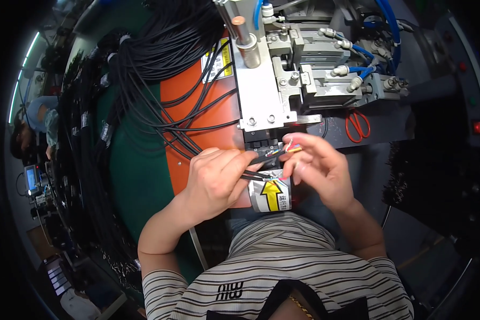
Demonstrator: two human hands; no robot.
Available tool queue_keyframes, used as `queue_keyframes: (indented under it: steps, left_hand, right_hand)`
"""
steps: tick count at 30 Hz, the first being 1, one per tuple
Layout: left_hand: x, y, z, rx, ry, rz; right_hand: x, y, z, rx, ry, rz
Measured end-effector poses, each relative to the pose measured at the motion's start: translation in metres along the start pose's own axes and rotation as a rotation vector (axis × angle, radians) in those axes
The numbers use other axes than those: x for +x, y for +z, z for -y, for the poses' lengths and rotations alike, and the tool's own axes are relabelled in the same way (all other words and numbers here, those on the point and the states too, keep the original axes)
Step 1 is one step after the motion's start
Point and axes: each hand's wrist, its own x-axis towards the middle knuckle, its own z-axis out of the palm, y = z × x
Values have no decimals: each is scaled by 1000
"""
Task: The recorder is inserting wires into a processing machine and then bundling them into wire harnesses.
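Note:
My left hand (pixel 216 173) is closed round several black cables (pixel 255 175) near their stripped ends. Thin coloured wires (pixel 292 148), red, yellow, white and blue among them, stick out of those ends toward the right. My right hand (pixel 320 168) is at the wires, its thumb and fingers bent close round their tips; a pink-red tip shows by the fingers. Both hands are just in front of the machine's black fixture (pixel 264 144). Below the cable ends is a silver label with a yellow arrow (pixel 272 196).
A machine with a white metal plate (pixel 258 96), air cylinders (pixel 330 80) and blue hoses stands ahead. Red-handled scissors (pixel 357 126) lie to its right. A big bundle of black cables (pixel 160 48) spreads over the orange and green table (pixel 138 160). Another person (pixel 37 117) is at far left.

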Motion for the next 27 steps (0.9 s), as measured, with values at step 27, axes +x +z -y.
queue_keyframes:
  steps: [27]
  left_hand:
    - [15, 25, -9, -11, 175, -200]
  right_hand:
    - [23, -11, 1, 302, 304, 147]
